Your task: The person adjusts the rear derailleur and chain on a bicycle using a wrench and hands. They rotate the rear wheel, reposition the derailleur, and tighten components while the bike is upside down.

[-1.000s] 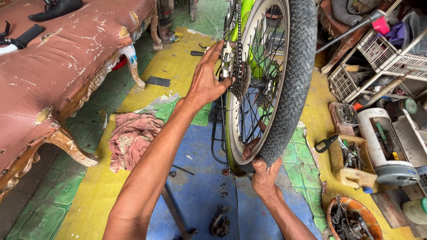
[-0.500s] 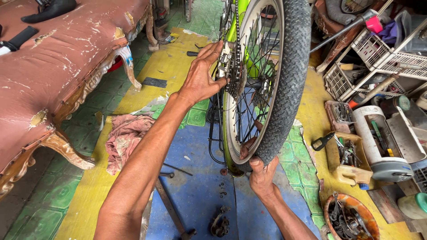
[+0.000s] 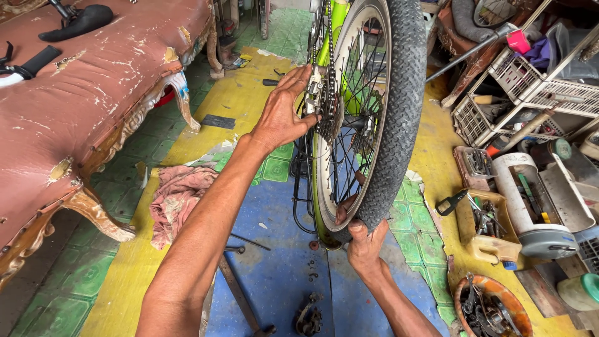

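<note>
Left hand (image 3: 284,115) spread wide, fingers straight, fingertips pressing the sprocket cluster (image 3: 326,112) at the hub of the rear bicycle wheel (image 3: 374,118); nothing clasped in it. Right hand (image 3: 362,240) wraps the bottom of the knobby tire (image 3: 399,143), thumb up over the tread, fingers curled round the rim side (firm grip). Wheel stands upright, centre of view, set in a green frame (image 3: 337,25), above a blue floor patch (image 3: 281,262). Pink rag (image 3: 178,200) lies on the floor left of the forearm. Worn red sofa (image 3: 81,106) far left. Open toolbox (image 3: 543,200) and white wire baskets (image 3: 530,81) to the right, well apart from the hands. Small loose parts (image 3: 309,318) on the blue patch near the bottom edge.
</note>
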`<state>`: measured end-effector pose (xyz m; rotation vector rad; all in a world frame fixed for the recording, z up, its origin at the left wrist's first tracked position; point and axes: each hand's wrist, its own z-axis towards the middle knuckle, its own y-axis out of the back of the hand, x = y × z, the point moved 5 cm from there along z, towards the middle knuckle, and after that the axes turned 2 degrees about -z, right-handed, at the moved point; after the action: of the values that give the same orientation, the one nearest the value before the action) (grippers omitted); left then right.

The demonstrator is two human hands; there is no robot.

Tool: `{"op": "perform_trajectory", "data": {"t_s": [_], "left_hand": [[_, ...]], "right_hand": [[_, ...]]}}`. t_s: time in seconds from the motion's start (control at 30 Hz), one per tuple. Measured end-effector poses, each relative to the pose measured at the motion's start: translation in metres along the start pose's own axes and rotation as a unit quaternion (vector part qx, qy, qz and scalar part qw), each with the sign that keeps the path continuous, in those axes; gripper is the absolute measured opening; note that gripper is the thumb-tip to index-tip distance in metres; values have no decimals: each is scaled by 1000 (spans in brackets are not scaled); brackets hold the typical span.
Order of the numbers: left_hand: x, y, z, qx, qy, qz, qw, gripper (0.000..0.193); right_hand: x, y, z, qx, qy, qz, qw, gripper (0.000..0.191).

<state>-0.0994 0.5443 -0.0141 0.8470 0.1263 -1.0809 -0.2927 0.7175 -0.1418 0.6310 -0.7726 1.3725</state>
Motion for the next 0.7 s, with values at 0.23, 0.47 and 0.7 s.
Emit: {"op": "perform_trajectory", "data": {"t_s": [0.23,0.47,0.7], "left_hand": [[2,3,3,10,-2,20,1000,101],[4,-3,6,25,30,26,999,103],[4,-1,2,27,22,28,999,101]], "right_hand": [[6,-5,-5,96,133,-193,967,85],[22,28,-2,111,39,-304,945,83],[59,25,26,65,85,-387,916,74]]}}
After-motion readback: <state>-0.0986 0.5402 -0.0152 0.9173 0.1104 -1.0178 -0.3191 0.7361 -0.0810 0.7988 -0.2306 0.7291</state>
